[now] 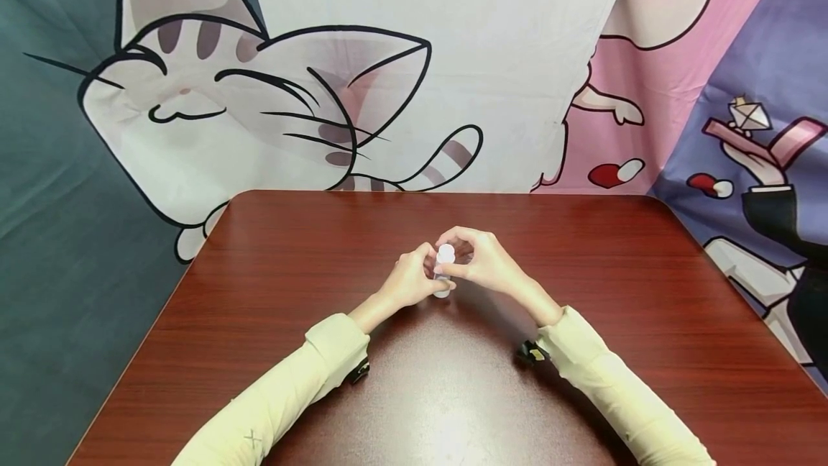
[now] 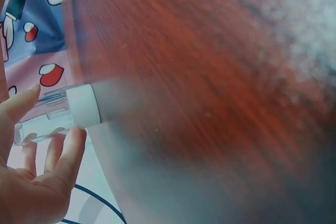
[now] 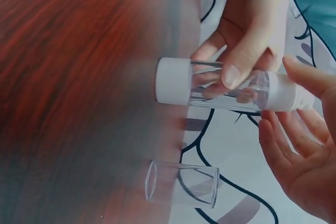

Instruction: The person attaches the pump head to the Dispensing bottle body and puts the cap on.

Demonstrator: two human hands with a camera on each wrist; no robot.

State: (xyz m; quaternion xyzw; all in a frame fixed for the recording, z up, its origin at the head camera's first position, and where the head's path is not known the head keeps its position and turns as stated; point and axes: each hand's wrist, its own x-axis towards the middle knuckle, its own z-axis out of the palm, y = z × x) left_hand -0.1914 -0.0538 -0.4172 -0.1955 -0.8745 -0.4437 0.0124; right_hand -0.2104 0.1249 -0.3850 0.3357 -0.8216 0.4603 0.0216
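Note:
A clear cylindrical bottle (image 3: pixel 254 98) with a white base (image 3: pixel 173 81) and a white top (image 1: pixel 445 253) stands upright on the table in front of me. My left hand (image 1: pixel 409 279) grips its clear body from the left, thumb on the near side. From the right, my right hand (image 1: pixel 488 261) pinches the white top between thumb and fingers. In the left wrist view the fingers of the left hand (image 2: pixel 39 192) lie around the bottle's body, its white base towards the tabletop. A small clear cap (image 3: pixel 184 184) stands apart from the bottle in the right wrist view.
The reddish-brown wooden table (image 1: pixel 291 236) spreads around both hands, its far edge just beyond them. Behind it hangs a cloth backdrop (image 1: pixel 517 78) printed with a cartoon cat. Dark wrist devices (image 1: pixel 532 352) sit under both sleeves.

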